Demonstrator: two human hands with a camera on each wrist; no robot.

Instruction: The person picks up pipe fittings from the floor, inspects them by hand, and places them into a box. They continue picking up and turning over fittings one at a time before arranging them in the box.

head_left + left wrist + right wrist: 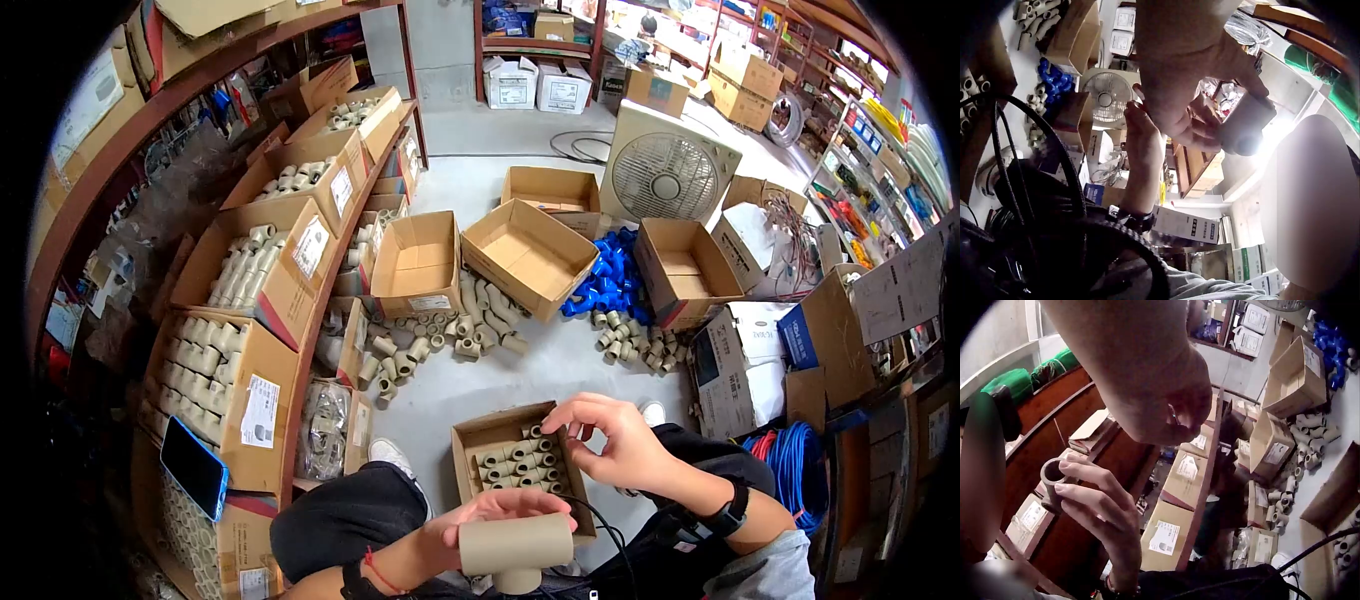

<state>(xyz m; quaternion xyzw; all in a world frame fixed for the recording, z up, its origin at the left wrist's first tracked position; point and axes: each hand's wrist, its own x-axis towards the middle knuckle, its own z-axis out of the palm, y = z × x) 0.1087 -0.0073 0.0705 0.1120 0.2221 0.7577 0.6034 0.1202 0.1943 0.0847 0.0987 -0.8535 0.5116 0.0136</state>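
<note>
My left hand grips a beige plastic tee fitting close to the camera; in the left wrist view the same fitting sits in the curled fingers, and in the right wrist view the fitting is held upright by the left hand. A small cardboard box with rows of beige tee fittings stands in front of my knees. My right hand hovers over the box's far right corner with loosely bent fingers; nothing shows in them.
Open cardboard boxes stand on the grey floor, with loose beige fittings and blue fittings heaped between them. A box fan stands behind. Shelves at left hold boxes of fittings and a phone.
</note>
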